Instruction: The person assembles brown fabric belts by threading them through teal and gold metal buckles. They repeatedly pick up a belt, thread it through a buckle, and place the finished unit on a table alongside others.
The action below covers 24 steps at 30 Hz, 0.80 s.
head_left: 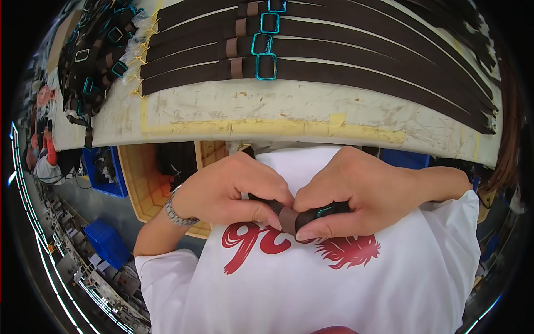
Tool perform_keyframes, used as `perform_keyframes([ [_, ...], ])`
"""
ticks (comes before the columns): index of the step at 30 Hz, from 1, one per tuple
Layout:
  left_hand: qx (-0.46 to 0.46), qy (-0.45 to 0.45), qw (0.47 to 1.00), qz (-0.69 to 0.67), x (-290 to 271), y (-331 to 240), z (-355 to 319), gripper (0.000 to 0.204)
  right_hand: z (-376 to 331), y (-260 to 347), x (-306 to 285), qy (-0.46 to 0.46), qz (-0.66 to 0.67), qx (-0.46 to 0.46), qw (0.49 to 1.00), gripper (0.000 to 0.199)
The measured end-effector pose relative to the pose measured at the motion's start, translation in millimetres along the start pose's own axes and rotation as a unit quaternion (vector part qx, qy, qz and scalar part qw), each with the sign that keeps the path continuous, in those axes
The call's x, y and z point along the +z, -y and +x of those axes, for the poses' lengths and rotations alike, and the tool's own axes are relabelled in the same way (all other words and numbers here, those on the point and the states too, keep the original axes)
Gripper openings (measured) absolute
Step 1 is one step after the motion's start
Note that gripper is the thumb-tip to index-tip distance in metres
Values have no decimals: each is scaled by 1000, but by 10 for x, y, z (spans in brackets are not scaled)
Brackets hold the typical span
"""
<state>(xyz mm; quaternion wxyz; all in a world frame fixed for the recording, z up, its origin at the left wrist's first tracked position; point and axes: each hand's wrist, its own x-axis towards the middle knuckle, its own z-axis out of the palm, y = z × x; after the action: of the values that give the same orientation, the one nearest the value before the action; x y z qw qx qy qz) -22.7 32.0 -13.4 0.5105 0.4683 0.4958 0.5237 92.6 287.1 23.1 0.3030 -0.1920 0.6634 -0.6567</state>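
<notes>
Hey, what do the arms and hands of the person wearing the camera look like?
The left hand and right hand are ungloved. A silver-coloured link band circles the left wrist; whether it is a watch or bracelet cannot be told. Short white sleeves leave both forearms bare.

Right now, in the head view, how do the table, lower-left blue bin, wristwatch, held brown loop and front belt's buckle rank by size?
Largest: table
Then: lower-left blue bin
Then: wristwatch
Smallest: held brown loop and front belt's buckle, too alike to rank
</notes>
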Motion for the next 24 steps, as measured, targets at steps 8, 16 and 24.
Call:
perform_keyframes([
  [8, -170, -57, 983, -51, -233, -59, -190, 12, -169, 48, -136, -57, 239, 260, 934, 25],
  [16, -244, -338, 860, 294, -957, -456, -1083, 19, -1807, -710, -559, -233, 233, 194, 924, 41],
  [24, -129, -380, 687, 605, -1525, 156, -1219, 29, -4206, -721, -467, -634, -131, 363, 671, 41],
])
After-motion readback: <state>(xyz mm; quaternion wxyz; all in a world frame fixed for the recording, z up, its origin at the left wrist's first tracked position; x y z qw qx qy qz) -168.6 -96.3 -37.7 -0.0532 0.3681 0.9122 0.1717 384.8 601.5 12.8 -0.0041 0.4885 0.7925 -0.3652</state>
